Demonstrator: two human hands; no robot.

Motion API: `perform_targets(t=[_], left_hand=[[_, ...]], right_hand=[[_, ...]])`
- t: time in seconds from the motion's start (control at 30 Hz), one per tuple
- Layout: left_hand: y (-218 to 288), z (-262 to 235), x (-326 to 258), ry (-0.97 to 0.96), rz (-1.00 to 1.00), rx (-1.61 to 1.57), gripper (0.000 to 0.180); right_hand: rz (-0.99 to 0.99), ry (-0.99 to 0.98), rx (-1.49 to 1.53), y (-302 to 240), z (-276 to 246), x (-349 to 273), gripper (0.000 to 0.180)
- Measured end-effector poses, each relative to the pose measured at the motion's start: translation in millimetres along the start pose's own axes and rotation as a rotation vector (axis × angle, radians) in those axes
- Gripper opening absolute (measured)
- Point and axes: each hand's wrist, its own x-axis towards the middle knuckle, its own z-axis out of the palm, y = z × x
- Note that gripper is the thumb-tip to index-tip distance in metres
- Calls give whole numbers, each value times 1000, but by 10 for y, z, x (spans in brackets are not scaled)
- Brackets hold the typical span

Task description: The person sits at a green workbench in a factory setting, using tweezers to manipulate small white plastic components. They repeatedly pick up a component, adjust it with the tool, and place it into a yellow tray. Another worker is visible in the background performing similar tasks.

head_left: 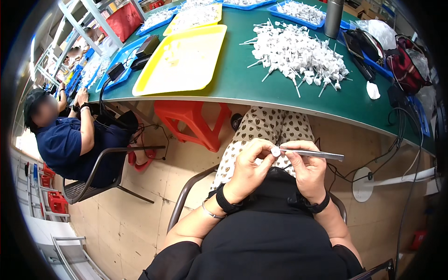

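The person sat back from the green table [242, 84] and held both hands over their lap, below the table's near edge. The left hand [249, 170] was curled shut around a small white piece [276, 151], which it pinched between the thumb and the fingers. The right hand [305, 170] was closed on the metal tweezers [315, 154], and the tweezers lay flat, with the tip touching the small white piece. The two hands were just beside each other. Each wrist had a black band, and the left wrist had a thin silver bangle [209, 212] too. On the table, well above the hands, lay a big pile of white parts [298, 53] with thin stems. To the left of that pile on the table sat a yellow tray [184, 60], and it held only a few small pale bits. A grey metal cup [334, 17] stood at the far side of the table, behind the pile. A dark red bag [408, 63] rested at the right end of the table. A red stool [191, 122] stood under the table. At the left end of the table, another person in a blue shirt [63, 144] sat on a chair.
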Motion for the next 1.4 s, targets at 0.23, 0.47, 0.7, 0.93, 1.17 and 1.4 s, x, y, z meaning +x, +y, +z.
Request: perform_targets(t=[0.23, 0.47, 0.7, 0.93, 1.17, 1.4], left_hand=[[1, -7, -13, -27, 1, 11, 21], [0, -6, -16, -31, -41, -16, 19], [-4, 7, -21, -27, -39, -29, 17], [-1, 2, -24, -29, -62, -47, 16], [-49, 13, -35, -24, -50, -43, 15], [-51, 13, -25, -15, -12, -10, 12]], right_hand=[[-28, -10, -120, -23, -12, 31, 9], [6, 14, -86, -50, -1, 36, 8], [15, 16, -62, -62, 3, 40, 8], [7, -6, -112, -55, -13, 41, 7], [-8, 20, -77, -49, 2, 52, 7], [36, 12, -105, -72, -6, 56, 6]])
